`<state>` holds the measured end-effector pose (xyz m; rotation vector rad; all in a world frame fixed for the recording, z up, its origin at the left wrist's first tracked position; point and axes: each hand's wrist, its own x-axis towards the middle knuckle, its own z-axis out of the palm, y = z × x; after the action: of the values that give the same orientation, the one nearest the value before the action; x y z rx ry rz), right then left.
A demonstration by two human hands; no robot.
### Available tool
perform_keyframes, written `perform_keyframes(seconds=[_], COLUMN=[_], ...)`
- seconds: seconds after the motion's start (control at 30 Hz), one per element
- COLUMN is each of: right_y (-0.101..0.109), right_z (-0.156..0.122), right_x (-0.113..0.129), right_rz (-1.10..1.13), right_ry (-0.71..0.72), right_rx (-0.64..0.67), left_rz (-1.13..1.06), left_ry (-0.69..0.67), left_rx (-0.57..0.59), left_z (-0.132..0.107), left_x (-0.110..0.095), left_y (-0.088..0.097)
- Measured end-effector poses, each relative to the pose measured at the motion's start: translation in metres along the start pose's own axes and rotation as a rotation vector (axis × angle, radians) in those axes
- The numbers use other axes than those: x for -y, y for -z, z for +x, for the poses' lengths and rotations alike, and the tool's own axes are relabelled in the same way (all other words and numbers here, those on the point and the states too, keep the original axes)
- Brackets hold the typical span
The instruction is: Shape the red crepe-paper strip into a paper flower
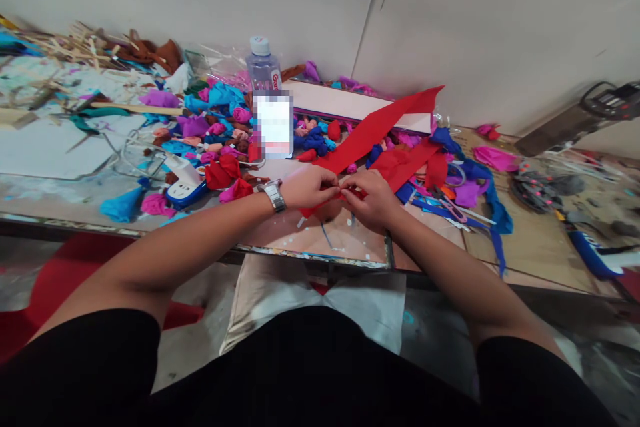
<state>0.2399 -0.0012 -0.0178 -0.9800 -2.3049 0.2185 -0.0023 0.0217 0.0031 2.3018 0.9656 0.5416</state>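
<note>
Both my hands meet at the middle of the worktable [525, 247], pinching the near end of a long red fabric strip [380, 127]. My left hand [307, 187], with a metal watch on its wrist, is closed on the strip's folded end. My right hand [370, 199] is closed on the same end, fingers curled over it. The strip runs up and to the right, away from me, over a white board [345, 103].
Heaps of pink, blue, purple and red fabric scraps [220, 127] cover the table's back. A plastic water bottle [263, 67] stands behind them. A white-blue power strip [185, 187] lies left. Scissors [450, 203] and blue strips lie right. Wooden sticks [75, 43] are piled far left.
</note>
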Motion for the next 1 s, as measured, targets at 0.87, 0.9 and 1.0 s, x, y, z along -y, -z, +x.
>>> perform_keyframes(seconds=[0.87, 0.9, 1.0], right_y=[-0.0035, -0.0034, -0.0031], right_z=[-0.0009, -0.0011, -0.0014], right_x=[-0.0032, -0.0032, -0.0026], right_rz=[0.039, 0.036, 0.027], right_ry=[-0.049, -0.053, -0.049], right_rx=[0.0, -0.005, -0.003], left_rz=[-0.024, -0.035, -0.044], left_ry=[-0.035, -0.021, 0.019], left_rx=[0.013, 0.022, 0.059], left_z=[-0.0007, -0.0006, -0.0004], left_x=[0.0008, 0.0007, 0.0005], left_y=[-0.0031, -0.003, -0.0031])
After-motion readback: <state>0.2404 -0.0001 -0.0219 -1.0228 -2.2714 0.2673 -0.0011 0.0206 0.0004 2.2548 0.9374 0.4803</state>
